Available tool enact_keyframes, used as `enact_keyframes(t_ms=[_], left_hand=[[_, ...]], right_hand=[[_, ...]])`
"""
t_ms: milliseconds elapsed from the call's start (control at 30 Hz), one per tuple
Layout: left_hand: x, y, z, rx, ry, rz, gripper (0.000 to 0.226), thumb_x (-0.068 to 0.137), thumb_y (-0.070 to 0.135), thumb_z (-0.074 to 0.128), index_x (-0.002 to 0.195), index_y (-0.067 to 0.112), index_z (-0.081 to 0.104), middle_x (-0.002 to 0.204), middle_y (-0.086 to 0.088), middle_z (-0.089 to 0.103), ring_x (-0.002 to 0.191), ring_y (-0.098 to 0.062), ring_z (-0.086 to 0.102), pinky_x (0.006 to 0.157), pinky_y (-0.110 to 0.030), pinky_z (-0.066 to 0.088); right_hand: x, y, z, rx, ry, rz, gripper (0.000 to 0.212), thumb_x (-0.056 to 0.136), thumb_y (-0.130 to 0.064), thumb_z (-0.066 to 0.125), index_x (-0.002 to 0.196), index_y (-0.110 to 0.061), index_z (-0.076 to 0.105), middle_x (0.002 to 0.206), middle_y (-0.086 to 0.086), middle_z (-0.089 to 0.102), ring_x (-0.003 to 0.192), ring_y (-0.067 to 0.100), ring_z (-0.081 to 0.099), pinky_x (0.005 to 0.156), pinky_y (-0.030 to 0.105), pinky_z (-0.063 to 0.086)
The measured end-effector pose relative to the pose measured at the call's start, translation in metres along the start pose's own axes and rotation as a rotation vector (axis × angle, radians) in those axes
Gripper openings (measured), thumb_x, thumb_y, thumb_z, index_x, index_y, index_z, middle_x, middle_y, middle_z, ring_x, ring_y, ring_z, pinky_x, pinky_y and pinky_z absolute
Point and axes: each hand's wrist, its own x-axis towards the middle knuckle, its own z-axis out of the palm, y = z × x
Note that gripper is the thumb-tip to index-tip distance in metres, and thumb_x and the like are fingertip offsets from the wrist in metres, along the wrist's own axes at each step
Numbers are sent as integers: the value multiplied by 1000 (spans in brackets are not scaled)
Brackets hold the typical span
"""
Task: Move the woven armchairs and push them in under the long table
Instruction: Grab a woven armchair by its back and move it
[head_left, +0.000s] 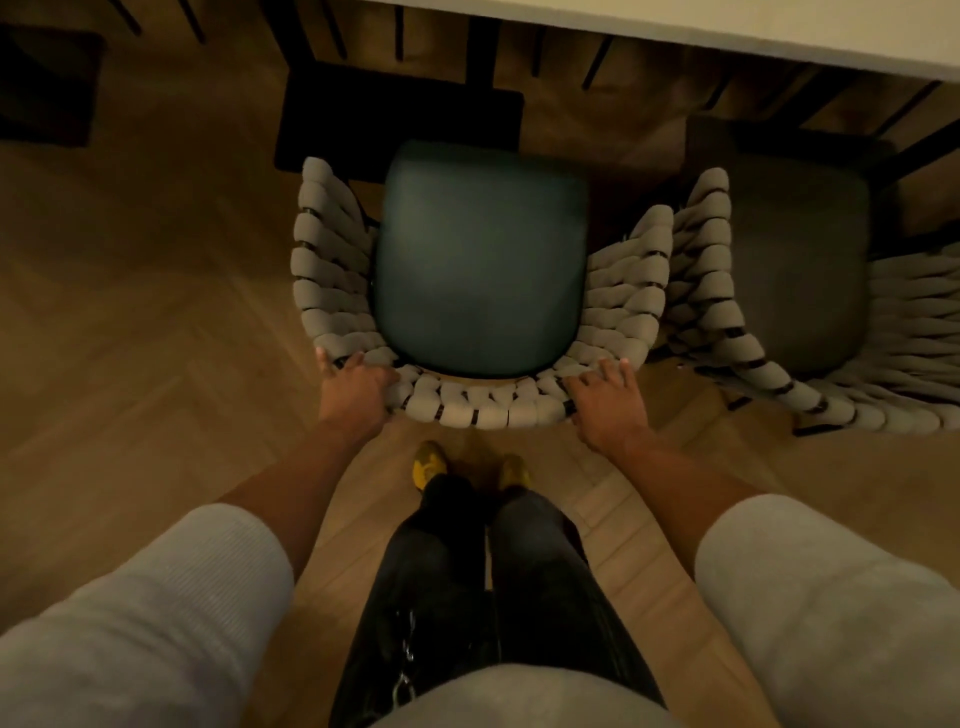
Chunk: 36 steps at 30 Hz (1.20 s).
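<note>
A woven armchair (332, 270) with a thick grey rope back and a dark teal seat cushion stands right in front of me, facing the long table (779, 36). Its front lies a little short of the pale table edge at the top right. My left hand (356, 387) grips the left corner of the woven backrest, fingers curled over the rim. My right hand (608, 400) holds the right corner of the backrest, fingers spread over the weave. A second woven armchair (717, 291) stands close on the right, angled, its arm almost touching the first chair.
Dark table and chair legs (480, 52) rise under the tabletop beyond the chair. A dark chair seat (400, 114) sits under the table ahead, another at the far left. Herringbone wood floor (156, 338) spreads to the left. My feet in yellow shoes (431, 465) stand just behind the chair.
</note>
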Motion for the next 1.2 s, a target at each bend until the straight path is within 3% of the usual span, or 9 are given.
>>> enact_keyframes(t_ms=[333,700,800,867,1000,1067,1200], left_hand=[[58,-7,-45,25,4,-20,65,82,52,77,142,41,53,149,-2,51,147,-24,34,119,-69,9],[76,1,-55,94,-33,-36,66,82,56,73,143,40,51,145,2,54,145,-23,36,117,-72,10],[68,4,-65,135,-58,-21,60,87,53,67,142,38,51,141,2,56,139,-24,42,118,-67,11],[62,6,-75,141,-71,-13,52,88,50,65,138,35,56,134,1,60,131,-24,48,117,-57,23],[45,8,-94,45,-44,-21,41,93,43,60,132,31,61,122,-3,63,116,-25,56,88,-39,46],[32,8,-97,10,-21,-44,40,94,41,59,133,30,60,122,-3,64,113,-25,59,79,-37,47],[3,10,-94,-101,-23,-106,41,95,41,58,134,26,59,125,-5,64,114,-27,62,80,-38,52]], right_hand=[[52,15,-34,10,5,-33,63,96,-49,61,151,-24,44,151,9,50,150,37,26,126,55,7],[73,30,-45,-15,-9,-77,64,95,-47,63,151,-23,44,151,9,50,150,37,28,126,56,5],[73,33,-50,-15,-27,-108,62,95,-50,63,148,-22,47,147,9,54,145,35,34,125,54,14],[75,33,-58,-25,-67,-130,58,94,-50,62,144,-22,51,141,8,58,137,32,44,119,50,26],[77,27,-84,76,-101,-151,46,96,-32,60,139,-17,53,133,11,61,119,31,58,96,42,46],[76,21,-94,109,-101,-171,45,98,-29,56,141,-15,53,131,12,61,116,32,60,89,40,48],[72,5,-102,122,-119,-244,48,99,-26,51,144,-12,53,133,15,61,115,33,61,92,42,52]])
